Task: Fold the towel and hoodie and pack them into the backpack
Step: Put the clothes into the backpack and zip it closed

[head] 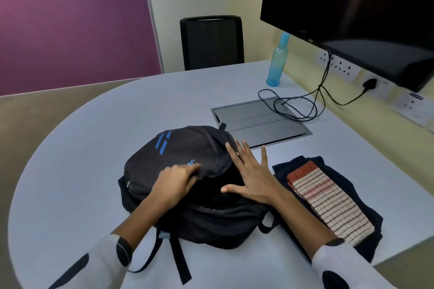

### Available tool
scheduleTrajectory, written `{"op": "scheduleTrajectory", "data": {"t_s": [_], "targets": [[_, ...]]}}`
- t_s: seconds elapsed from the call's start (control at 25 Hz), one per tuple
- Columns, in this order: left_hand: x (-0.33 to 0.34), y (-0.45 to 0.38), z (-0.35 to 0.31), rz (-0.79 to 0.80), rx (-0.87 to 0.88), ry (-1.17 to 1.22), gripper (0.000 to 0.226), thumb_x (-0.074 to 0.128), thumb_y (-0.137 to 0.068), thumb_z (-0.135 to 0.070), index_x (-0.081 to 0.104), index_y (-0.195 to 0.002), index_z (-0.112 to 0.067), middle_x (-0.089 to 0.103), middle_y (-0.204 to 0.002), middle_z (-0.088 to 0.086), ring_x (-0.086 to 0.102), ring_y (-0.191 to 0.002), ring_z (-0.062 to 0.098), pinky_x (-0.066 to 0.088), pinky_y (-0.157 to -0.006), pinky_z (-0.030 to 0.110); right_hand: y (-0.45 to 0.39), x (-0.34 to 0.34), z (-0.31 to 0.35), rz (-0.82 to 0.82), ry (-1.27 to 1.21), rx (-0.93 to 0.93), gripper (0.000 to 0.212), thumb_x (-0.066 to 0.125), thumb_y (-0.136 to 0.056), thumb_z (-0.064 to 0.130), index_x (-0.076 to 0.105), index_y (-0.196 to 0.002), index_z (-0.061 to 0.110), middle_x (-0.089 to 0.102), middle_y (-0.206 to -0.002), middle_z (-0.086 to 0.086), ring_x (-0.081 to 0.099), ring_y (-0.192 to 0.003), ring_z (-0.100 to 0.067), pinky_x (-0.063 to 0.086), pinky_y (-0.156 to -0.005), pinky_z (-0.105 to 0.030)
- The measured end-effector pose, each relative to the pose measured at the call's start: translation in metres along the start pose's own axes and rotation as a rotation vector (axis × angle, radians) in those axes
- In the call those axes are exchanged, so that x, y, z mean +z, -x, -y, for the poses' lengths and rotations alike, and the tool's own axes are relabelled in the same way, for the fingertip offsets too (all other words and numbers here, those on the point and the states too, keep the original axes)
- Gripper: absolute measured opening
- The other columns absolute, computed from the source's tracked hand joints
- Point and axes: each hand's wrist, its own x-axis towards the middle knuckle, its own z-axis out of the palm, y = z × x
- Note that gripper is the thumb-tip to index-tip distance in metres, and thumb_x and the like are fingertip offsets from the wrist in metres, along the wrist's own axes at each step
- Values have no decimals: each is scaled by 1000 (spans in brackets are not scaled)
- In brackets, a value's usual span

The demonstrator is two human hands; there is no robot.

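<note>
On the near middle of the table: the black backpack [187,171] lay flat, its opening facing right.
Backpack print: blue slanted bars and small blue lettering, too blurred to read.
Left hand [175,183]: pinched the backpack's upper flap at the opening's edge.
Right hand [251,178]: fingers spread straight, over the opening, grasping nothing.
Towel [328,202]: folded, cream with red stripes, lying on the hoodie.
Hoodie [347,195]: folded, dark navy, just right of the backpack.
Far right: a blue bottle [277,61]; a monitor [352,7] bearing a small logo, unreadable.
</note>
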Motion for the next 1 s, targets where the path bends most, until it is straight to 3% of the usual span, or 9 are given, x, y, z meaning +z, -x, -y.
{"op": "scheduleTrajectory", "data": {"t_s": [0.12,0.24,0.32,0.4,0.44,0.56,0.68,0.76,1.0], "targets": [[-28,-15,19,-357,-338,482,26,57,-93,-31,67,-111,-15,72,-104,7,64,-101,28,45,-85,35,27,24,-15,54,106,30,103,23,-74,89,-25,-146,32,-23,-158,0,-21,-145,-25,-11,-108,-69],[-59,-25,49,-467,-473,692,24,56,-93,-31,68,-95,-10,70,-92,10,63,-92,28,42,-75,32,47,47,-21,131,107,100,94,11,-75,88,-26,-145,36,-16,-159,1,-17,-146,-25,-3,-108,-71],[-65,-22,55,-436,-457,776,21,56,-94,-31,67,-94,-13,68,-89,5,63,-88,22,42,-74,29,47,42,-17,75,-312,227,91,15,-74,87,-22,-145,42,-13,-159,9,-14,-145,-11,-4,-114,-53],[-65,-15,51,-403,-410,810,17,57,-94,-31,67,-94,-18,68,-87,-3,62,-84,13,42,-72,24,42,31,-25,-176,-829,434,92,31,-76,81,-3,-150,39,5,-160,11,6,-143,-4,9,-114,-33],[-63,-14,48,-401,-390,809,15,57,-94,-31,67,-94,-20,68,-87,-7,62,-83,8,42,-72,22,43,28,-37,-275,-914,525,88,40,-80,73,4,-151,35,13,-159,7,15,-142,-7,15,-114,-31],[-61,-12,43,-420,-384,832,17,58,-93,-33,68,-98,-21,69,-91,-8,62,-87,6,45,-77,23,70,42,-85,-208,-530,704,95,61,-81,58,5,-152,26,19,-158,-9,18,-145,-29,18,-115,-53],[-59,-12,46,-414,-403,854,24,59,-92,-35,69,-105,-18,70,-99,-3,64,-93,13,49,-85,30,109,69,-114,160,-157,818,123,49,-63,87,-15,-150,28,-11,-160,-4,-12,-146,-31,-2,-107,-70],[-60,-13,46,-407,-414,861,25,59,-91,-36,69,-105,-18,71,-99,-4,65,-94,14,50,-87,32,120,79,-117,264,-133,815,136,36,-46,98,-23,-147,28,-25,-157,1,-26,-143,-29,-2,-102,-76],[-57,-14,40,-408,-429,852,26,60,-91,-37,69,-108,-19,71,-101,-4,66,-96,14,52,-90,36,99,85,-118,378,-92,774,146,55,-44,93,-34,-141,30,-38,-151,-8,-33,-137,-41,-2,-99,-78]]}}
